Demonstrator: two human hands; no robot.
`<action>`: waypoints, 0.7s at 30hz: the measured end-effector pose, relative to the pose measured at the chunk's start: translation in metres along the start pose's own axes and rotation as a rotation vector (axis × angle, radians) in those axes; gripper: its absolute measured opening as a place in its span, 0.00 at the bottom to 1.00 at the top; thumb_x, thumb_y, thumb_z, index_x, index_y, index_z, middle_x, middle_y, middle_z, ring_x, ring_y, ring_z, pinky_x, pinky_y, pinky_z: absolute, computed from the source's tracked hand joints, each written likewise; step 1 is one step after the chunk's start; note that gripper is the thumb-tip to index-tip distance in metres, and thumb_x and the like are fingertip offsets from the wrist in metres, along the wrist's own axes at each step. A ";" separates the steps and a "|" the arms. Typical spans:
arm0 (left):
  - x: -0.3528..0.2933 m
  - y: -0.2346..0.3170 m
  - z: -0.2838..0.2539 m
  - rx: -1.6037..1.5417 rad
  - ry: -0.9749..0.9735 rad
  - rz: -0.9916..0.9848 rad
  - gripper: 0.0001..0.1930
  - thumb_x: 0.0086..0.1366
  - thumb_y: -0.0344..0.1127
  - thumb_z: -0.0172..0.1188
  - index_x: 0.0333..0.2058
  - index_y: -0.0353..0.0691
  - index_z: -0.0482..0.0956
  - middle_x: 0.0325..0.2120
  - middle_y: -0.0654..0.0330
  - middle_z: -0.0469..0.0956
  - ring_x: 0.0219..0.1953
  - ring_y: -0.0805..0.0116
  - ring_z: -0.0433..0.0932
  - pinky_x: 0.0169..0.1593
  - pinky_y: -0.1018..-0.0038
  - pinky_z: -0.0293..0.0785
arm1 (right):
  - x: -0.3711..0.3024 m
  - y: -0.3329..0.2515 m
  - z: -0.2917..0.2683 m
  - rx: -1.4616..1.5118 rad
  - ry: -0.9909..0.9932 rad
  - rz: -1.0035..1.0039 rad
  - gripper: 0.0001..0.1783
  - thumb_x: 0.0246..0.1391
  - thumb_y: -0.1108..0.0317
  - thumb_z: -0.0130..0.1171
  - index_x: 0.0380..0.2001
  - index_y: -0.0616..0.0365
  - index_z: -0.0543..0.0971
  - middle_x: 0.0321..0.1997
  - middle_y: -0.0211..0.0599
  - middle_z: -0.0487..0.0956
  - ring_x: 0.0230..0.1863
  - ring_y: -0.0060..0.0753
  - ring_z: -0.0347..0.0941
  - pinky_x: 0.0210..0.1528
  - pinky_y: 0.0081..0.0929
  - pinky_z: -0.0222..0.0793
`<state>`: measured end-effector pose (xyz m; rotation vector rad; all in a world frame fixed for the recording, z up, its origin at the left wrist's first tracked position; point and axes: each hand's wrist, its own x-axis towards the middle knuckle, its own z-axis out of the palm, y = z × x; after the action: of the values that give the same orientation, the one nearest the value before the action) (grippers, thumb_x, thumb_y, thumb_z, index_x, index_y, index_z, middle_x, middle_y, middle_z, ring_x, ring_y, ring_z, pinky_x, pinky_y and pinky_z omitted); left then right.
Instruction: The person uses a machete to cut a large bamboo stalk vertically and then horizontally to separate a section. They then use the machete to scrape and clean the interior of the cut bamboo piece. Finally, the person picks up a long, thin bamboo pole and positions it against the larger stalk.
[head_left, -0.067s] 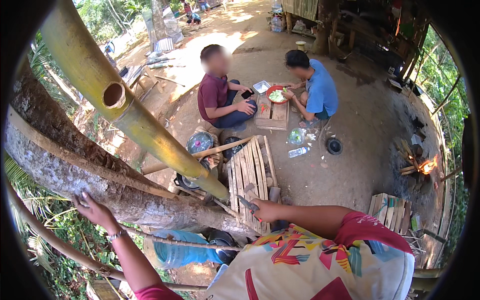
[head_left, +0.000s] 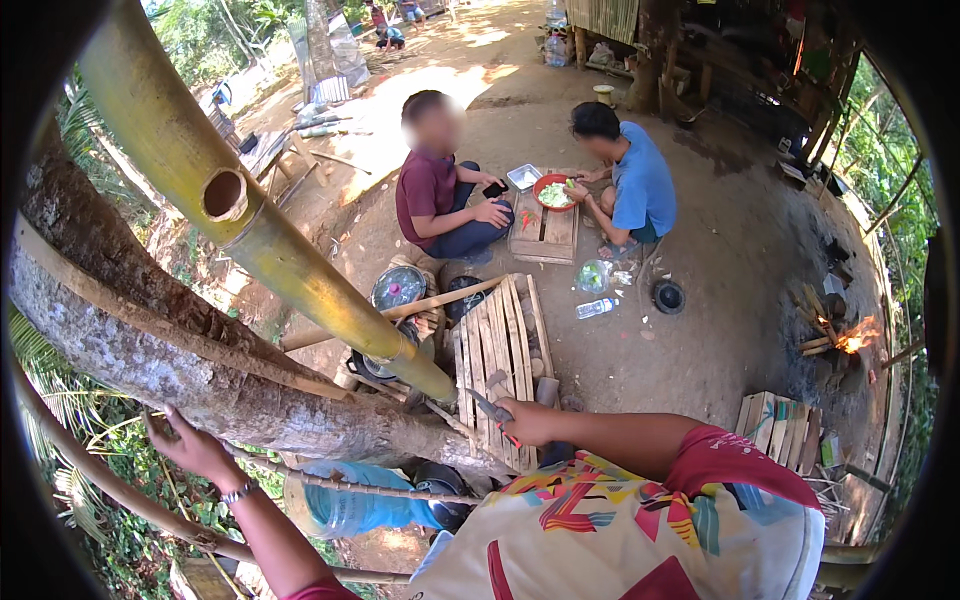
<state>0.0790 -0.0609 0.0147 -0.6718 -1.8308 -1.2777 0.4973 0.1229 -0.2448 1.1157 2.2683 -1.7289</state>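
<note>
Cutting step: right hand (head_left: 527, 420) grips a knife (head_left: 490, 406) near the bamboo pole (head_left: 250, 225) — left hand (head_left: 190, 445) clasps a thin branch (head_left: 120, 490); next, steady aim.

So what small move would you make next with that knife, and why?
Probably bring the knife in the right hand up to the green bamboo pole, since its blade points at the pole's lower end, while the left hand grips a thin branch beside the tree trunk.

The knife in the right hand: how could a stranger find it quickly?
Start at the thick grey tree trunk crossing the lower left. At its right end, over the wooden pallet, the right hand grips a knife; its dull metal blade points up-left, unlike the pale slats.
</note>
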 end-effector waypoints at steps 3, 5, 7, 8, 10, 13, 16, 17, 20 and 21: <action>-0.050 0.045 -0.045 -0.079 0.121 -0.141 0.23 0.74 0.38 0.53 0.60 0.25 0.69 0.52 0.43 0.79 0.34 0.61 0.83 0.41 0.77 0.81 | 0.024 -0.002 -0.028 0.021 0.018 -0.096 0.27 0.58 0.66 0.51 0.61 0.57 0.65 0.34 0.52 0.79 0.32 0.46 0.79 0.34 0.45 0.71; -0.095 0.014 -0.057 -0.194 0.094 -0.105 0.20 0.74 0.37 0.51 0.55 0.26 0.72 0.55 0.46 0.77 0.46 0.60 0.83 0.36 0.81 0.80 | 0.035 -0.007 -0.044 0.021 -0.004 -0.143 0.28 0.57 0.65 0.53 0.61 0.56 0.66 0.35 0.51 0.80 0.31 0.45 0.80 0.33 0.43 0.72; -0.149 0.028 -0.046 -0.099 0.026 -0.195 0.16 0.71 0.30 0.49 0.53 0.27 0.74 0.52 0.51 0.79 0.34 0.69 0.80 0.28 0.81 0.73 | 0.051 0.007 -0.065 0.019 -0.018 -0.177 0.29 0.57 0.64 0.54 0.62 0.55 0.67 0.36 0.51 0.80 0.32 0.45 0.80 0.35 0.42 0.72; -0.177 0.041 -0.040 0.027 -0.071 -0.398 0.15 0.69 0.27 0.49 0.52 0.30 0.75 0.49 0.55 0.80 0.26 0.75 0.75 0.22 0.79 0.66 | 0.064 0.017 -0.071 0.021 -0.019 -0.190 0.29 0.57 0.64 0.54 0.62 0.55 0.67 0.37 0.51 0.81 0.33 0.45 0.80 0.36 0.42 0.73; -0.228 0.035 -0.023 0.068 -0.215 -0.559 0.16 0.70 0.28 0.47 0.54 0.34 0.73 0.52 0.57 0.78 0.30 0.76 0.75 0.20 0.81 0.61 | 0.074 0.017 -0.100 -0.055 -0.051 -0.191 0.28 0.57 0.64 0.54 0.61 0.55 0.69 0.39 0.53 0.81 0.39 0.47 0.81 0.42 0.43 0.73; -0.292 0.012 0.000 -0.135 -0.159 -0.672 0.19 0.72 0.28 0.44 0.60 0.36 0.67 0.56 0.51 0.76 0.40 0.69 0.79 0.26 0.82 0.72 | 0.080 0.005 -0.147 -0.166 -0.139 -0.219 0.27 0.57 0.65 0.54 0.60 0.55 0.70 0.41 0.54 0.81 0.43 0.52 0.80 0.46 0.44 0.73; -0.299 0.078 0.035 -0.065 -0.240 -0.727 0.24 0.69 0.25 0.41 0.63 0.39 0.62 0.59 0.47 0.73 0.53 0.60 0.77 0.44 0.72 0.81 | 0.098 0.018 -0.177 -0.131 -0.210 -0.163 0.27 0.56 0.65 0.54 0.60 0.55 0.70 0.43 0.53 0.81 0.45 0.54 0.79 0.48 0.44 0.73; -0.298 0.067 0.040 -0.138 -0.259 -0.652 0.25 0.66 0.22 0.40 0.62 0.38 0.63 0.58 0.46 0.73 0.53 0.59 0.76 0.45 0.70 0.81 | 0.100 0.004 -0.191 -0.143 -0.268 -0.088 0.27 0.56 0.66 0.55 0.60 0.55 0.70 0.44 0.52 0.81 0.45 0.54 0.79 0.48 0.44 0.73; -0.287 0.096 0.095 -0.320 -0.281 -0.781 0.25 0.62 0.17 0.37 0.57 0.35 0.66 0.57 0.47 0.72 0.49 0.61 0.80 0.42 0.73 0.83 | 0.138 0.064 -0.195 -0.172 -0.256 -0.187 0.30 0.54 0.63 0.57 0.60 0.59 0.71 0.46 0.55 0.80 0.49 0.52 0.79 0.50 0.43 0.73; -0.280 0.104 0.103 -0.265 -0.334 -0.706 0.25 0.62 0.16 0.36 0.57 0.33 0.66 0.58 0.46 0.72 0.50 0.60 0.80 0.42 0.72 0.84 | 0.151 0.078 -0.197 -0.169 -0.265 -0.209 0.24 0.55 0.68 0.58 0.56 0.59 0.71 0.31 0.38 0.77 0.30 0.30 0.76 0.35 0.33 0.74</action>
<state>0.2825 0.0764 -0.1841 -0.3914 -2.3059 -1.9847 0.5016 0.3753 -0.3080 0.5975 2.3732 -1.6008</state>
